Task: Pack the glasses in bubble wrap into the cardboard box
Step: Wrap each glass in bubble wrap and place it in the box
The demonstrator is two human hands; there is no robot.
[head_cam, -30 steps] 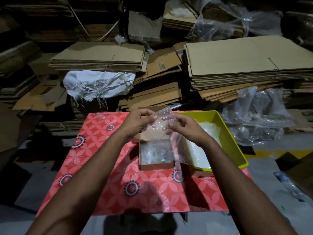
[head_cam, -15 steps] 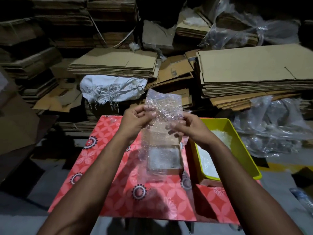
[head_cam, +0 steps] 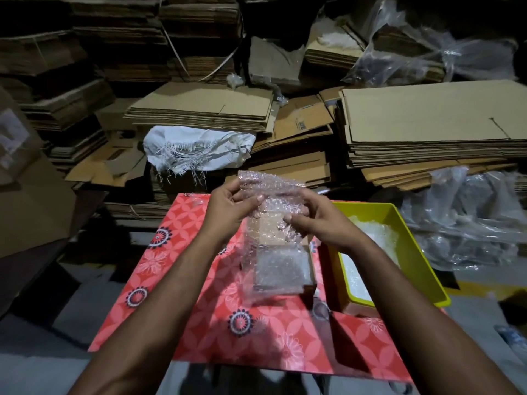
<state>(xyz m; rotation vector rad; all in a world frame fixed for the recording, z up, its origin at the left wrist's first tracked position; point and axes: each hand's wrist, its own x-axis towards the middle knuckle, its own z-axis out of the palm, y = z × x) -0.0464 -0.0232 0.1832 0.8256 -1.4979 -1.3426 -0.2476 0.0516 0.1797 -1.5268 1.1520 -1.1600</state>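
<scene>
Both hands (head_cam: 228, 208) (head_cam: 319, 223) pinch bubble wrap (head_cam: 273, 223) above the cardboard box (head_cam: 309, 269).

Occlusions, head view
Cardboard box (head_cam: 309, 289) mostly veiled by bubble wrap (head_cam: 271, 195); any glasses inside unreadable; forearms cropped at bottom edge.

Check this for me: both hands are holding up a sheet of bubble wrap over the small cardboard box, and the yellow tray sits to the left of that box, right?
Not quite. The head view shows the yellow tray to the right of the cardboard box, not the left. The rest stands: the left hand and right hand hold the bubble wrap up over the box.
</scene>
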